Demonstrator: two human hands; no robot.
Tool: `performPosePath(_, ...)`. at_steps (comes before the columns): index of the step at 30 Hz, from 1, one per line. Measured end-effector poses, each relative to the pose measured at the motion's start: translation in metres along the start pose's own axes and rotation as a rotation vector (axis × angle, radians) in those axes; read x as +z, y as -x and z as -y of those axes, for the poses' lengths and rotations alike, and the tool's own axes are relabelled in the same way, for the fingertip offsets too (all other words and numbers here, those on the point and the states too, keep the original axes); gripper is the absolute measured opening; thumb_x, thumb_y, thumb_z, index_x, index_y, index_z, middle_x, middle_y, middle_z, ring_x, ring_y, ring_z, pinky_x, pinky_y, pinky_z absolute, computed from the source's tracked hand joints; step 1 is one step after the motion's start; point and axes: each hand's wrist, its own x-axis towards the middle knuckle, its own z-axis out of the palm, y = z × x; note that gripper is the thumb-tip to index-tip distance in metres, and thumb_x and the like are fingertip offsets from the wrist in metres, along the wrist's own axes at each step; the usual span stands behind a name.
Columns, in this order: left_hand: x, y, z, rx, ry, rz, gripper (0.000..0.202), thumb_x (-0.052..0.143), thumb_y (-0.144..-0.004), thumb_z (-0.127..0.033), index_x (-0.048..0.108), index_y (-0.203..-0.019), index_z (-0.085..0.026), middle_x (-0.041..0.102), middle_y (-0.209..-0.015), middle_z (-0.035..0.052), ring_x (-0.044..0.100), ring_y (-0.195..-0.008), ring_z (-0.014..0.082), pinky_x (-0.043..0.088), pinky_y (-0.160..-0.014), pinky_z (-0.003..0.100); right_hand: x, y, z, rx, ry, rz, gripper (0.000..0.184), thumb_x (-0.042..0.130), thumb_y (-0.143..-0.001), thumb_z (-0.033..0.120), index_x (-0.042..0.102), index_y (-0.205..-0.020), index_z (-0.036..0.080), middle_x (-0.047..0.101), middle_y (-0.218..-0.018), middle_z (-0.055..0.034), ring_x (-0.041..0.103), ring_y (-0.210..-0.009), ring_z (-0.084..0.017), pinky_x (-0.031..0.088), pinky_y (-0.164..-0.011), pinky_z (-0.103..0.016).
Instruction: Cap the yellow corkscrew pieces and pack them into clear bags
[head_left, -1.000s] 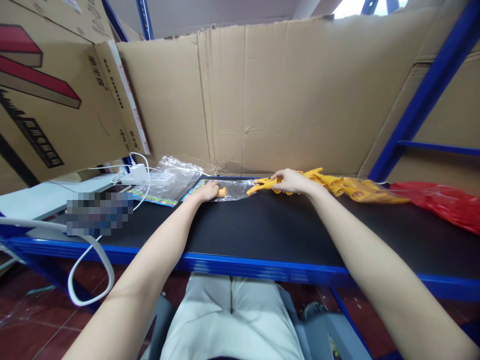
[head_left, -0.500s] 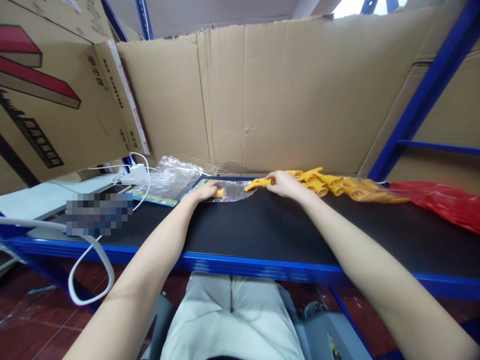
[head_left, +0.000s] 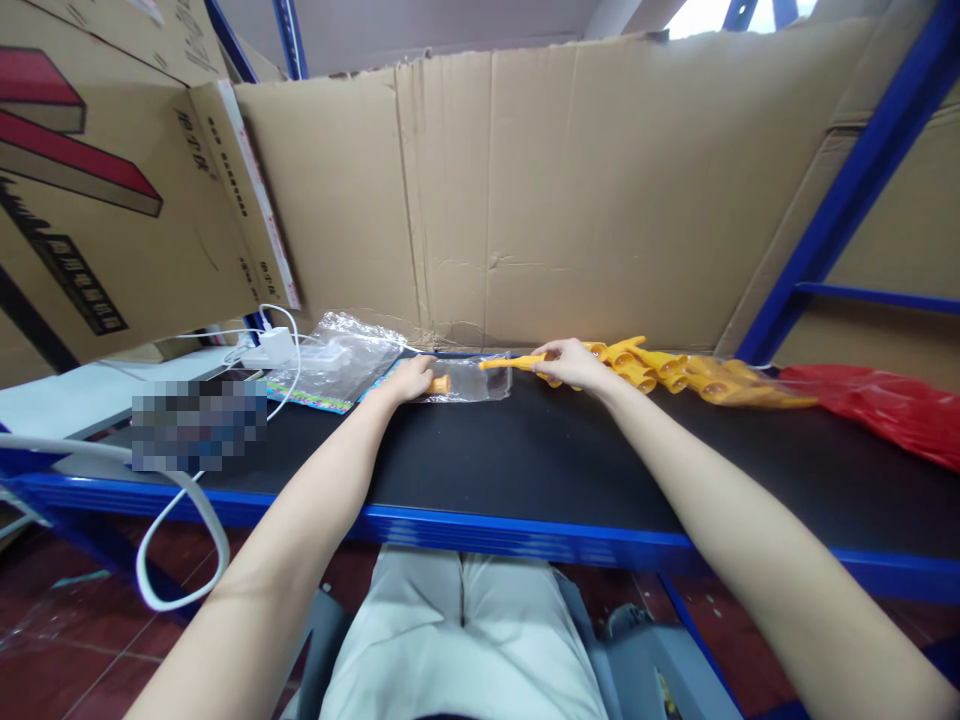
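Observation:
My left hand (head_left: 412,378) is closed at the near end of a clear plastic bag (head_left: 476,382). A short orange, tube-like end (head_left: 440,385) shows beside its fingers; the rest of that piece is hidden under the hand. In my right hand (head_left: 568,362) is a yellow hollow plastic piece (head_left: 510,363), held at its wider end. Its slim, finger-like tip points left and lies over the clear bag. Right of that hand is a pile of similar yellow plastic pieces (head_left: 641,365), several with round open ends.
A red plastic bag (head_left: 885,405) lies at the far right. Clear wrapping with a colourful edge (head_left: 341,360), a white charger and cables (head_left: 274,345) are at the left. A cardboard wall (head_left: 562,200) stands behind the black shelf top (head_left: 510,460), with its blue front rail (head_left: 525,528).
The yellow piece in my right hand has shifted slightly left and turned, so its tip is now slimmer and straighter to view. My left hand has hardly moved.

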Motion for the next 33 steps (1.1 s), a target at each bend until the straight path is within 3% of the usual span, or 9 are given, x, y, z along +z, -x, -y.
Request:
performPosePath(5, -0.008, 0.008, -0.026, 0.257, -0.03, -0.119, 0.046, 0.03, -0.078, -0.011, 0.05, -0.119, -0.022, 0.035, -0.138, 0.0044, 0.025, -0.13, 0.0179, 0.02, -0.106, 0.044, -0.011, 0.0, 0.002, -0.104, 0.257, -0.081, 0.03, 0.06, -0.067, 0.028, 0.066, -0.093, 0.014, 0.065, -0.076, -0.0056, 0.057, -0.064, -0.014, 0.041, -0.057, -0.022)
performPosePath(9, -0.003, 0.014, -0.055, 0.483, -0.017, -0.035, 0.051, 0.032, -0.071, 0.0, 0.057, -0.109, -0.025, 0.027, -0.143, 0.0018, 0.014, -0.134, 0.0212, 0.015, -0.104, 0.053, -0.018, -0.001, 0.003, -0.153, 0.387, -0.106, 0.032, 0.058, -0.069, 0.026, 0.065, -0.098, 0.015, 0.065, -0.085, -0.0078, 0.059, -0.076, -0.017, 0.043, -0.066, -0.024)
performPosePath(12, 0.003, 0.016, -0.068, 0.579, -0.027, 0.05, 0.047, 0.034, -0.069, 0.002, 0.061, -0.097, -0.024, 0.022, -0.145, -0.0005, 0.01, -0.134, 0.0237, 0.013, -0.103, 0.057, -0.017, -0.002, -0.001, -0.172, 0.424, -0.081, 0.033, 0.057, -0.069, 0.025, 0.065, -0.099, 0.015, 0.065, -0.087, -0.0079, 0.058, -0.078, -0.018, 0.042, -0.067, -0.024)
performPosePath(17, 0.008, 0.019, -0.073, 0.575, -0.062, 0.133, 0.034, 0.036, -0.072, -0.002, 0.058, -0.089, -0.02, 0.027, -0.143, 0.0034, 0.01, -0.134, 0.0266, 0.013, -0.099, 0.062, -0.012, -0.003, -0.004, -0.195, 0.419, -0.014, 0.033, 0.057, -0.069, 0.026, 0.065, -0.1, 0.016, 0.065, -0.078, -0.0051, 0.057, -0.066, -0.014, 0.041, -0.06, -0.022)
performPosePath(21, 0.006, 0.022, -0.075, 0.55, -0.077, 0.136, 0.022, 0.038, -0.075, -0.008, 0.057, -0.081, -0.019, 0.041, -0.132, 0.0063, 0.02, -0.131, 0.0278, 0.014, -0.098, 0.064, -0.011, -0.002, -0.002, -0.173, 0.402, 0.025, 0.035, 0.06, -0.068, 0.027, 0.064, -0.101, 0.017, 0.064, -0.074, -0.0036, 0.055, -0.059, -0.012, 0.04, -0.055, -0.021)
performPosePath(25, 0.0, 0.025, -0.076, 0.576, -0.075, 0.021, 0.018, 0.039, -0.076, -0.009, 0.055, -0.079, -0.017, 0.047, -0.124, 0.0087, 0.032, -0.126, 0.0253, 0.016, -0.101, 0.06, -0.013, -0.001, -0.001, -0.156, 0.368, 0.046, 0.036, 0.061, -0.068, 0.028, 0.064, -0.101, 0.017, 0.063, -0.071, -0.0027, 0.053, -0.055, -0.01, 0.039, -0.053, -0.02)
performPosePath(29, -0.004, 0.026, -0.078, 0.631, -0.085, -0.153, 0.018, 0.037, -0.08, -0.011, 0.053, -0.087, -0.016, 0.042, -0.129, 0.0107, 0.03, -0.127, 0.023, 0.016, -0.104, 0.055, -0.006, -0.001, -0.002, -0.15, 0.255, 0.073, 0.037, 0.062, -0.067, 0.029, 0.064, -0.101, 0.015, 0.061, -0.066, -0.0018, 0.052, -0.053, -0.01, 0.038, -0.051, -0.019)
performPosePath(33, -0.002, 0.028, -0.08, 0.703, -0.116, -0.211, 0.022, 0.036, -0.083, -0.015, 0.05, -0.1, -0.015, 0.038, -0.134, 0.013, 0.028, -0.129, 0.0225, 0.015, -0.105, 0.053, 0.014, 0.0, -0.001, -0.148, 0.058, 0.121, 0.035, 0.061, -0.07, 0.028, 0.062, -0.101, 0.012, 0.06, -0.062, -0.0009, 0.053, -0.053, -0.009, 0.04, -0.052, -0.019)
